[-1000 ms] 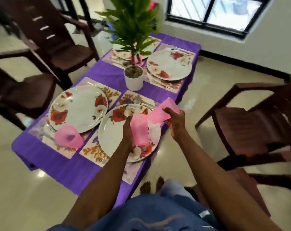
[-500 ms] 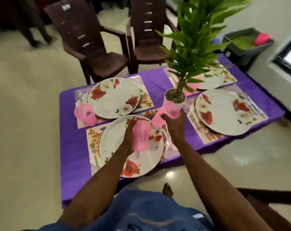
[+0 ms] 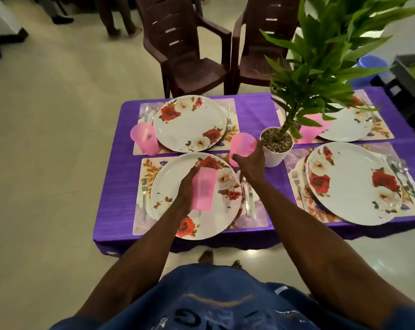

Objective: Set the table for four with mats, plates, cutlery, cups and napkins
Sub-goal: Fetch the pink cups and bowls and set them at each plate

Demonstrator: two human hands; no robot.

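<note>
The left hand (image 3: 186,186) grips a pink cup (image 3: 203,188) above the nearest floral plate (image 3: 168,186), which sits on a mat (image 3: 147,167) with a fork (image 3: 144,189) to its left. Just beyond, the right hand (image 3: 251,163) holds a second pink cup (image 3: 242,145) beside the white plant pot (image 3: 276,153). Farther off on the purple tabletop (image 3: 121,163), a third cup (image 3: 144,138) stands against the far-left plate (image 3: 190,122).

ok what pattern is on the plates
White with red and white roses and small leaves, clearest in the head view on the near right plate.
</note>
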